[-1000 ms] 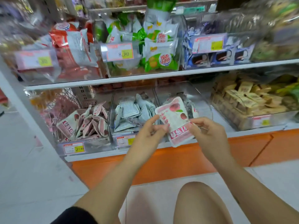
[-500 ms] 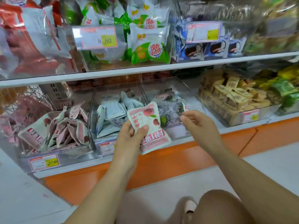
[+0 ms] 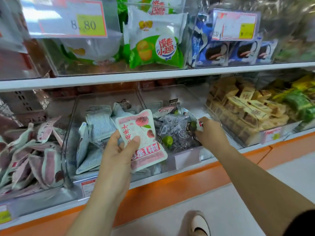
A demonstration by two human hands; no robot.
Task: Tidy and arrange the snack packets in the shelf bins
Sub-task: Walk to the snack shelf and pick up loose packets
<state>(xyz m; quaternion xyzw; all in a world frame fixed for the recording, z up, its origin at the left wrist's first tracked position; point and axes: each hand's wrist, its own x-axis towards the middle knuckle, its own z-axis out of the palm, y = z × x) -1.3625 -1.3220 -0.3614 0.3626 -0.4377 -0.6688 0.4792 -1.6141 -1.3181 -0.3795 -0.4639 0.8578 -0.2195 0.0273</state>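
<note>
My left hand (image 3: 119,150) grips a pink and white snack packet (image 3: 141,138) with red fruit printed on it, held upside down in front of the lower shelf. My right hand (image 3: 209,133) reaches into the clear bin (image 3: 196,97) to the right and pinches a small packet (image 3: 194,126) with a green fruit on it, at the edge of a pile of grey-purple packets (image 3: 177,132). The middle clear bin (image 3: 71,120) holds pale blue-white packets (image 3: 100,123). Left of it, a bin of pink packets (image 3: 37,150) like the one I hold.
The white upper shelf (image 3: 153,75) overhangs the bins and carries green bun packets (image 3: 155,51) and blue cookie packets (image 3: 221,51). Yellow boxed snacks (image 3: 247,109) fill the bin at right. An orange base (image 3: 170,181) runs below; my shoe (image 3: 199,223) stands on the floor.
My right hand let go of the pink packet and moved right into the bin, taking hold of a small packet. My left hand keeps the pink packet. The view has moved closer to the shelf.
</note>
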